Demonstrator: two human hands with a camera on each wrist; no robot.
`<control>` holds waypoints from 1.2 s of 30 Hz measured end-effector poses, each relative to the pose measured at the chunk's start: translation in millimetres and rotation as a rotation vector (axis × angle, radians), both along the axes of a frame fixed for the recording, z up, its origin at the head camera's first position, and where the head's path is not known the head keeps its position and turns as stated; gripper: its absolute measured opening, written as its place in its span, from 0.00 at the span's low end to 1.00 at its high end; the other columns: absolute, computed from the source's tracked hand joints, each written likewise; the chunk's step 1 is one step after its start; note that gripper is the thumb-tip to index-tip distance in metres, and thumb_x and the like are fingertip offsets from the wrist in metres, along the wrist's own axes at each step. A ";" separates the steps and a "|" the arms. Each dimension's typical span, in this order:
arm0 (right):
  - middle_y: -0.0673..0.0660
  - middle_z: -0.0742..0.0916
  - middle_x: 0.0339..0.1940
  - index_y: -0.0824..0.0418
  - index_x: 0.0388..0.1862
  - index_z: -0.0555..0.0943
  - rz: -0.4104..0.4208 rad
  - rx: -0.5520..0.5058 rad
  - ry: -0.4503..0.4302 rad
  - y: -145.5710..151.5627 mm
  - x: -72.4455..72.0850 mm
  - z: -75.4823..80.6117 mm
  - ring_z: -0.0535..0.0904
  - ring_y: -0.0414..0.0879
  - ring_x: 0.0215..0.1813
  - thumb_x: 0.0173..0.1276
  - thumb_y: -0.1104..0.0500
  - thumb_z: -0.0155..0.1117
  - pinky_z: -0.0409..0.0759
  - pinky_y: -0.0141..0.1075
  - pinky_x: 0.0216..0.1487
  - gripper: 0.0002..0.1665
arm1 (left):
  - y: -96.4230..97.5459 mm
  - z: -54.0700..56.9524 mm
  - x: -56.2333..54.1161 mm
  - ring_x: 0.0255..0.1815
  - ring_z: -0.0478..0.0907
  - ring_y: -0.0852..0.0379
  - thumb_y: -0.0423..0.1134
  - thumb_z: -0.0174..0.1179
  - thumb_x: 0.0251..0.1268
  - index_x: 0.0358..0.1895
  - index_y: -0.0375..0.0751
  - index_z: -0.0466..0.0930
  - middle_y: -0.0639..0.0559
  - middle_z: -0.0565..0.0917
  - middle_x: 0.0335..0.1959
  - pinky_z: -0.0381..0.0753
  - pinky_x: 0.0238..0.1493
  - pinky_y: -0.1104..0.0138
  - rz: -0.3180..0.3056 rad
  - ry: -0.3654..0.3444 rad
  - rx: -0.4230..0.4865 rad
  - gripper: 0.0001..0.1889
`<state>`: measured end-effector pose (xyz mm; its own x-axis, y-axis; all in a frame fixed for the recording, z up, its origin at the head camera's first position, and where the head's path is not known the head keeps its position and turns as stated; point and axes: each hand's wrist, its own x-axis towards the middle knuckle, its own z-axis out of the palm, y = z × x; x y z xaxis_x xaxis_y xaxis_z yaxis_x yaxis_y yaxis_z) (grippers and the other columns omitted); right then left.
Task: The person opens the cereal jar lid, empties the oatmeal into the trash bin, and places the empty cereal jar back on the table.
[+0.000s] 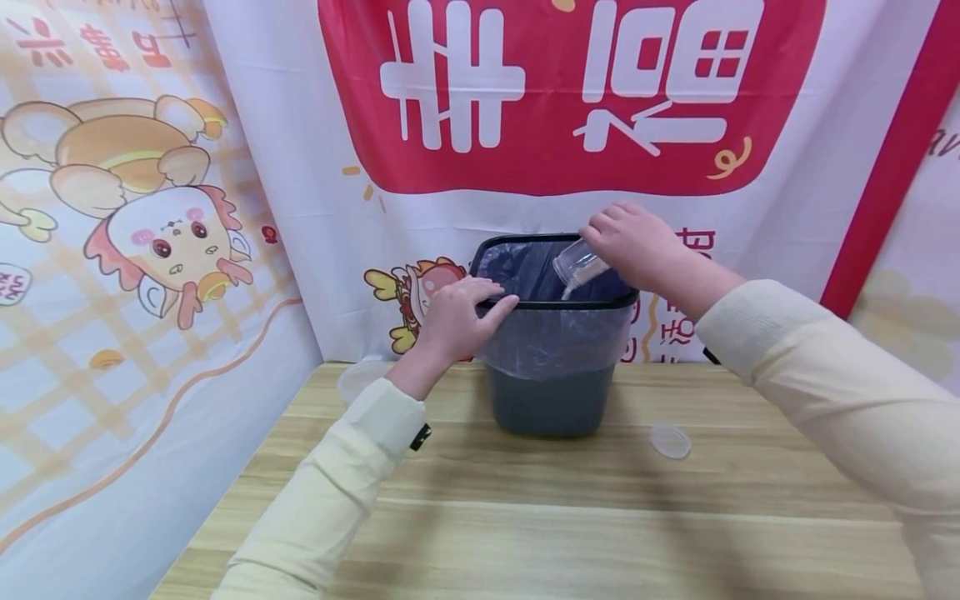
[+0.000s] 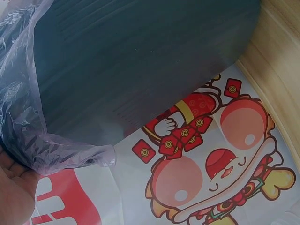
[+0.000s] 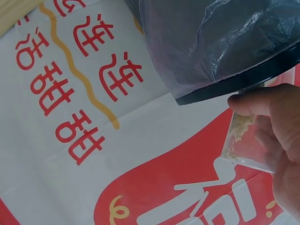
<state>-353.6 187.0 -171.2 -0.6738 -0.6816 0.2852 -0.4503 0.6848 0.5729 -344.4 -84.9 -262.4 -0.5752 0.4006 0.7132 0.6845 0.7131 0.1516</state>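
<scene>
A dark grey trash bin (image 1: 551, 400) stands upright on the wooden table, lined with a translucent bag (image 1: 555, 346) folded over its black rim. My left hand (image 1: 465, 317) grips the rim at the left, fingers over the top and thumb on the near side. In the left wrist view part of that hand (image 2: 16, 192) shows at the bagged rim. My right hand (image 1: 637, 246) holds a clear plastic cup (image 1: 576, 260), tilted mouth-down over the bin's opening. Pale, crumbly stuff (image 3: 241, 126) clings inside the cup, and some of it shows at the cup's mouth.
A round clear lid (image 1: 671, 442) lies on the table (image 1: 562, 542) to the right of the bin. Behind my left forearm, a translucent round container (image 1: 360, 382) is partly hidden. A printed cloth (image 1: 285, 208) hangs close behind the bin, with another along the left side.
</scene>
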 end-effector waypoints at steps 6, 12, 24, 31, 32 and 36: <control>0.67 0.80 0.55 0.68 0.59 0.74 0.014 0.083 0.039 -0.8 0.4 0.2 0.74 0.62 0.59 0.46 0.64 0.81 0.67 0.50 0.66 0.40 | 0.2 -0.2 1.0 0.51 0.80 0.54 0.52 0.59 0.68 0.49 0.42 0.86 0.49 0.86 0.47 0.77 0.55 0.62 -0.008 -0.001 0.005 0.19; 0.66 0.80 0.57 0.67 0.61 0.74 0.017 0.155 0.074 -3.0 -0.9 1.0 0.74 0.62 0.60 0.44 0.63 0.82 0.66 0.50 0.67 0.43 | -0.3 0.1 2.4 0.50 0.80 0.55 0.52 0.59 0.68 0.49 0.42 0.86 0.49 0.86 0.46 0.78 0.54 0.62 -0.010 0.003 -0.001 0.19; 0.64 0.81 0.56 0.64 0.60 0.76 0.057 0.363 0.248 -8.2 -4.8 0.9 0.74 0.60 0.59 0.46 0.63 0.81 0.66 0.48 0.67 0.40 | -0.2 0.2 2.4 0.49 0.80 0.55 0.53 0.58 0.68 0.49 0.42 0.87 0.50 0.86 0.46 0.78 0.53 0.62 0.005 -0.014 -0.003 0.19; 0.64 0.80 0.58 0.62 0.61 0.76 0.086 0.437 0.307 -11.6 -4.9 1.5 0.72 0.60 0.61 0.45 0.64 0.81 0.66 0.47 0.68 0.41 | -0.3 -0.3 1.3 0.48 0.80 0.55 0.53 0.59 0.68 0.49 0.42 0.87 0.50 0.86 0.46 0.78 0.52 0.63 0.003 -0.008 -0.002 0.19; 0.64 0.80 0.58 0.62 0.61 0.76 0.089 0.449 0.318 -12.1 -5.0 1.4 0.72 0.60 0.61 0.45 0.64 0.81 0.65 0.47 0.68 0.41 | -0.2 -0.3 1.1 0.48 0.81 0.56 0.53 0.59 0.68 0.49 0.42 0.87 0.50 0.86 0.46 0.78 0.52 0.63 0.002 -0.007 -0.002 0.19; 0.63 0.80 0.59 0.60 0.62 0.76 0.107 0.499 0.365 -14.6 -4.7 0.8 0.72 0.59 0.62 0.45 0.64 0.81 0.64 0.46 0.69 0.41 | 0.4 0.5 1.1 0.48 0.81 0.55 0.53 0.58 0.68 0.49 0.42 0.87 0.50 0.86 0.46 0.79 0.52 0.63 0.000 -0.006 -0.002 0.20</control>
<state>-358.2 172.4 -170.4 -0.5136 -0.8505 0.1138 -0.2169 0.2570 0.9418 -343.3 -84.5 -261.9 -0.5793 0.4020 0.7091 0.6836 0.7134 0.1539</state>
